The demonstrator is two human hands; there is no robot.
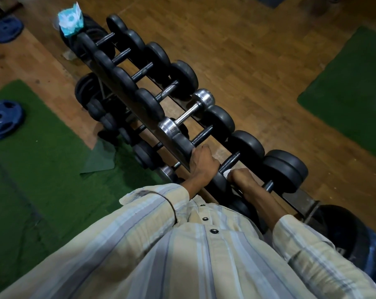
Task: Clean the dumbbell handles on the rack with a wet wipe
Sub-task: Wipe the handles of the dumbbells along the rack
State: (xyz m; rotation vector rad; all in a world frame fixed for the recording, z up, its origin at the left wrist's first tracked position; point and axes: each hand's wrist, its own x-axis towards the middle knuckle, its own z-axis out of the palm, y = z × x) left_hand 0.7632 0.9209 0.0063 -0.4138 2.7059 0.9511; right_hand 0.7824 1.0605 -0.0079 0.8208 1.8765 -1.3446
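A long rack (299,196) of black dumbbells runs from the far left to the near right. My right hand (240,176) is closed around a white wet wipe (226,174), pressed on the dark handle (231,160) of a dumbbell near the rack's close end. My left hand (202,162) rests over the near black head (184,144) of the neighbouring dumbbell, fingers curled on it. One chrome dumbbell (188,113) lies in the middle of the rack. A light blue wipe packet (70,19) sits on plates at the rack's far end.
Lower tiers of the rack hold more dumbbells (109,117). Blue weight plates (3,118) lie on the green mat (42,169) at left and further back (5,29). Another green mat (351,87) lies on the wooden floor at right. Large plates (346,231) stand by the rack's near end.
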